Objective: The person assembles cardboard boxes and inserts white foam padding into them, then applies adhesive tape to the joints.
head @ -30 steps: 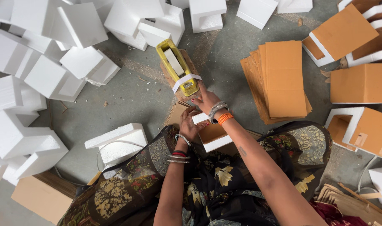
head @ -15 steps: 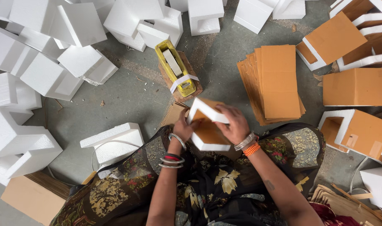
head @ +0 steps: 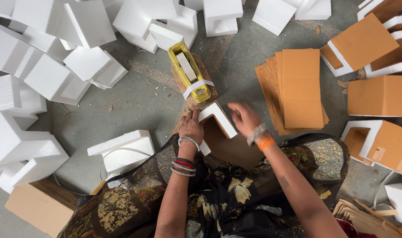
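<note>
My left hand (head: pixel 191 128) pressed down on the near end of a white foam corner piece (head: pixel 217 118) that sat on a brown card sheet (head: pixel 231 147) across my lap, fingers flat against it rather than curled round it. My right hand (head: pixel 244 118) hovered just beside the piece, loosely spread and holding nothing, its edges blurred. I judged the foam very light and stiff but crumbly: it would dent under a fingernail and snap at the thin angle, so the place to take it was across the broad flat faces, with flat pads, not by the edges. The card under it looked thin, bendy and light, likely to crease if lifted by one corner. Just beyond the piece a yellow tape dispenser (head: pixel 190 72) stood on a small board (head: pixel 205 90) on the grey floor (head: pixel 139 101), a strip of pale tape crossing its near end. To the right of that lay a stack of card sheets (head: pixel 298 88), and farther right several foam corners already faced with card (head: pixel 364 42). A loose foam block (head: pixel 124 150) lay beside my left knee, and bare foam pieces (head: pixel 55 53) were heaped at the far left.
</note>
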